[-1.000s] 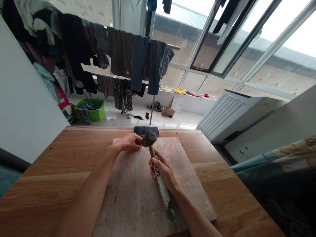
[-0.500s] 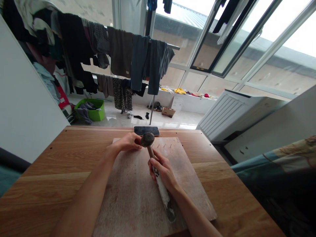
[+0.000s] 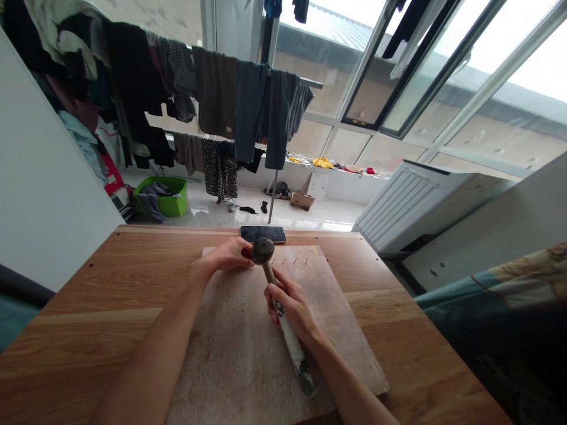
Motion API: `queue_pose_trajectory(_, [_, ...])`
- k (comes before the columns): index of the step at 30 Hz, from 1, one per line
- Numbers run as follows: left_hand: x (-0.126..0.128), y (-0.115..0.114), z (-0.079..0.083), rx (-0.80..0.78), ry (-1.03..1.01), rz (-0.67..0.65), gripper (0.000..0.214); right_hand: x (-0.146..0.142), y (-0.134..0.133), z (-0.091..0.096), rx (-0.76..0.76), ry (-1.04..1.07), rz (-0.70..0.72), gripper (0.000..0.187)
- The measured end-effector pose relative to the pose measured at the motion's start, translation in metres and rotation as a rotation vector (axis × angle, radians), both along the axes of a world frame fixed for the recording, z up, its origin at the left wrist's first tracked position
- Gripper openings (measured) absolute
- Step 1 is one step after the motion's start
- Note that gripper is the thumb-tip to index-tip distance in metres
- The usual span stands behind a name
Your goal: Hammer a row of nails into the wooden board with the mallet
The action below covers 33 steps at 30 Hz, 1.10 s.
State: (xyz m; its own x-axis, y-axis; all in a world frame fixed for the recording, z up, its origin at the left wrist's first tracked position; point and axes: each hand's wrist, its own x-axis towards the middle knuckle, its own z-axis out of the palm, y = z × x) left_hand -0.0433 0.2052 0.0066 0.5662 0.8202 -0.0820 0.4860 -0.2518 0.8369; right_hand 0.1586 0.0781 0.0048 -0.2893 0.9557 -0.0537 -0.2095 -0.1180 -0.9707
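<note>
In my right hand (image 3: 290,301) is a hammer (image 3: 287,342), gripped around the upper part of its pale, stained handle. Its dark round head (image 3: 263,251) is raised just beside the fingertips of my left hand (image 3: 230,254). Those fingers are pinched together low over the far part of a worn wooden board (image 3: 234,342); what lies between them is hidden by the hammer head. To the right of the head, several thin nails (image 3: 295,261) stand in a row in the board.
Under the board is a wood-grain tabletop (image 3: 110,301). A dark phone (image 3: 263,234) lies beyond the board's far edge. Past the table are hanging clothes (image 3: 217,88), a green basin (image 3: 172,203) with cloth, and a cardboard box (image 3: 302,201) on the floor.
The hammer head has shifted very slightly left and my right hand with it. My left hand stays in the same place.
</note>
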Motion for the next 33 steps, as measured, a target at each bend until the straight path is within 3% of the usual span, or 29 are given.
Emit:
queue_pose_trajectory(10, [0.000,0.002,-0.003,-0.001,0.007,-0.007,0.013,0.000,0.000,0.000,-0.021,-0.001,0.019,0.052])
queue_pose_trajectory(13, [0.000,0.000,0.002,0.029,0.068,-0.013,0.017,0.000,-0.002,0.000,-0.024,0.048,-0.035,0.050])
queue_pose_trajectory(17, [-0.002,-0.010,0.026,0.107,0.182,0.052,0.028,0.004,-0.003,0.003,0.006,0.165,-0.191,0.043])
queue_pose_trajectory(21, [0.002,-0.026,0.058,0.194,0.208,0.048,0.017,0.013,0.000,0.008,0.029,0.250,-0.325,0.026])
queue_pose_trajectory(23, [0.012,-0.033,0.067,0.231,0.223,0.000,0.010,0.019,0.003,0.009,0.028,0.287,-0.367,0.019])
queue_pose_trajectory(28, [0.058,-0.050,0.055,0.301,0.370,-0.211,0.011,0.025,0.006,0.008,-0.019,0.372,-0.404,0.014])
queue_pose_trajectory(33, [0.088,-0.061,0.040,0.343,0.605,-0.243,0.003,0.024,0.004,0.007,-0.002,0.346,-0.381,0.015])
